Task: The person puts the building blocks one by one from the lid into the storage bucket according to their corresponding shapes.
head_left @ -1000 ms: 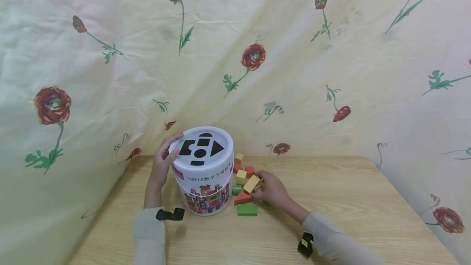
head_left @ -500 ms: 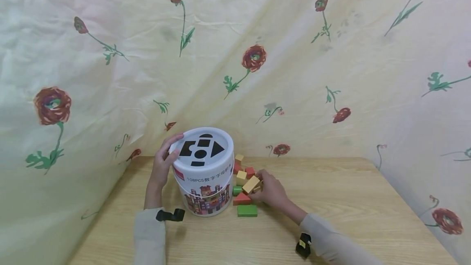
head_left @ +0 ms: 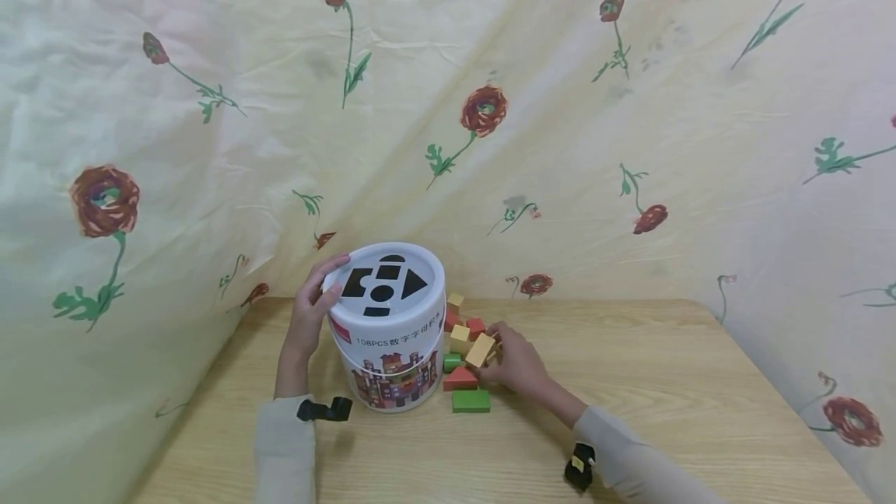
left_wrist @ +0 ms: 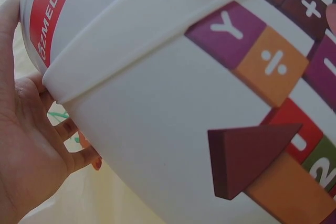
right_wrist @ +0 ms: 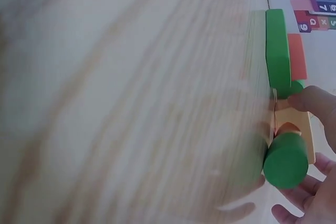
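Observation:
A white toy-block bucket (head_left: 395, 344) with shape cutouts in its lid (head_left: 413, 302) stands upright on the table. My left hand (head_left: 308, 309) holds the bucket's upper left side, thumb at the lid's edge; in the left wrist view its fingers go round behind the wall. To the bucket's right, my right hand (head_left: 516, 360) pinches a yellow rectangular block (head_left: 480, 351), tilted among a small pile of blocks. From the right wrist, the thumb (right_wrist: 315, 103) touches that block, and a green cylinder (right_wrist: 286, 161) lies close beside the fingers.
Against the bucket lie a red triangular block (head_left: 460, 379), a green rectangular block (head_left: 471, 401), a smaller green block (head_left: 452, 362) and several red and yellow ones. A flowered cloth (head_left: 581, 177) hangs behind the wooden table (head_left: 672, 379).
The yellow block in my right hand has tipped slightly more upright. The red triangular block has turned a little and shifted left. My left hand and the bucket stay in place.

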### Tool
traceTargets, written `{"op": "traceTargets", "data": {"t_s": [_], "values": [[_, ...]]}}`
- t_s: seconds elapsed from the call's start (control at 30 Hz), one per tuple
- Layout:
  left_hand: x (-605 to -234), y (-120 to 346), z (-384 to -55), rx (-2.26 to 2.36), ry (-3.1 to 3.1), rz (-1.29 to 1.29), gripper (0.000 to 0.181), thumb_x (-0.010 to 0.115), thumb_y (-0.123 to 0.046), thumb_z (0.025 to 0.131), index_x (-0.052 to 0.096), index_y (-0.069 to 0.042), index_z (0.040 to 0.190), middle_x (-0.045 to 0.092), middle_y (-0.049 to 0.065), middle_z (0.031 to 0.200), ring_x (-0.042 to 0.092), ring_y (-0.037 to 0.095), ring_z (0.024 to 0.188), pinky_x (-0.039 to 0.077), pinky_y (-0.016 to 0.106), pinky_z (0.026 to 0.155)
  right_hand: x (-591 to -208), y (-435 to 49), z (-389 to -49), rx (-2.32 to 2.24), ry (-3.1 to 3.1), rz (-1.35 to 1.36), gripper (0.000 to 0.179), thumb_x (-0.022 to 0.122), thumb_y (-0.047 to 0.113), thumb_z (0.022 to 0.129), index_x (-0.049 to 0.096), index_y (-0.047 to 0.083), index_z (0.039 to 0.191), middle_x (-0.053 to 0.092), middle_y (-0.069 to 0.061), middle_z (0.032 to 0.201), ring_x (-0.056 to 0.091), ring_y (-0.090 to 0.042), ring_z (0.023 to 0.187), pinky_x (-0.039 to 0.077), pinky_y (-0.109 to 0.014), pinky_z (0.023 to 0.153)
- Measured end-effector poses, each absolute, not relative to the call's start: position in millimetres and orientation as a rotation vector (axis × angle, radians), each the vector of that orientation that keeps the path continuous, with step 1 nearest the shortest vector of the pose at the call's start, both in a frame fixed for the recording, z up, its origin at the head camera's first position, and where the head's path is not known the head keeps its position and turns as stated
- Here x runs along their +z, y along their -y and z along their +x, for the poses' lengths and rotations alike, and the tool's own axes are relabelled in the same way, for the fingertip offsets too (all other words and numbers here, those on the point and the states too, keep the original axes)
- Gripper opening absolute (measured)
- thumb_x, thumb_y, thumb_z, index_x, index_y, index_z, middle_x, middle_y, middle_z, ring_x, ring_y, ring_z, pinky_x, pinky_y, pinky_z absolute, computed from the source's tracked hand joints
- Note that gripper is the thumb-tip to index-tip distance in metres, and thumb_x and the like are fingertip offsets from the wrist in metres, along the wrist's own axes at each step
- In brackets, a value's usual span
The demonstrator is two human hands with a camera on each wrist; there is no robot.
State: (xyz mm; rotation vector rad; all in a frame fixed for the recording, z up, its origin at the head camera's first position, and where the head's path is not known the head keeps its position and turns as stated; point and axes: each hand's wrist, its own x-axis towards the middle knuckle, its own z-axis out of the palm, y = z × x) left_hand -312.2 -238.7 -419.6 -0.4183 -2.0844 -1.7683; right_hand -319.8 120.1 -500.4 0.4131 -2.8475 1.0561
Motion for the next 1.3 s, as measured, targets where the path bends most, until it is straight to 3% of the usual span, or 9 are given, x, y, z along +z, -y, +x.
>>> {"op": "traceTargets", "data": {"t_s": [0.13,0.37,0.8,1.13,1.3], "values": [[-419,239,-312,-1.778,2.077,-0.419,0.048,0.049,-0.024,0.099,0.054,-0.015,0.146,0.045,0.000,0.155,0.042,0.018,0.139,0.042,0.018,0.104,-501,-125,-321,1.146,2.865,0.396,0.069,0.094,0.026,0.068,0.058,0.008,0.125,0.065,-0.009,0.112,0.058,-0.020,0.096,0.053,-0.038,0.081],[-418,239,-311,-1.774,2.086,-0.408,0.049,0.049,-0.026,0.100,0.053,-0.015,0.147,0.044,0.001,0.156,0.041,0.018,0.139,0.043,0.016,0.102,-501,-131,-322,1.274,2.877,0.388,0.063,0.091,0.020,0.071,0.057,0.009,0.122,0.061,-0.006,0.108,0.055,-0.021,0.098,0.050,-0.036,0.084],[-418,240,-312,-1.787,2.079,-0.408,0.049,0.050,-0.026,0.100,0.054,-0.015,0.147,0.044,0.000,0.155,0.041,0.018,0.138,0.043,0.017,0.102,-495,-130,-323,1.291,2.864,0.461,0.065,0.093,0.028,0.072,0.059,0.009,0.124,0.065,-0.007,0.119,0.061,-0.026,0.113,0.053,-0.049,0.098],[-419,238,-311,-1.789,2.083,-0.398,0.048,0.050,-0.025,0.100,0.054,-0.015,0.147,0.044,0.002,0.156,0.042,0.019,0.138,0.044,0.016,0.101,-476,-131,-325,1.307,2.862,0.489,0.064,0.091,0.027,0.073,0.061,0.012,0.127,0.066,-0.007,0.123,0.060,-0.029,0.118,0.053,-0.051,0.097],[-419,237,-312,-1.794,2.081,-0.405,0.048,0.050,-0.025,0.100,0.054,-0.015,0.147,0.044,0.002,0.156,0.042,0.020,0.139,0.045,0.015,0.101,-459,-133,-323,1.312,2.810,0.605,0.064,0.087,0.030,0.077,0.060,0.007,0.131,0.066,-0.012,0.124,0.060,-0.037,0.120,0.050,-0.057,0.101]]}}
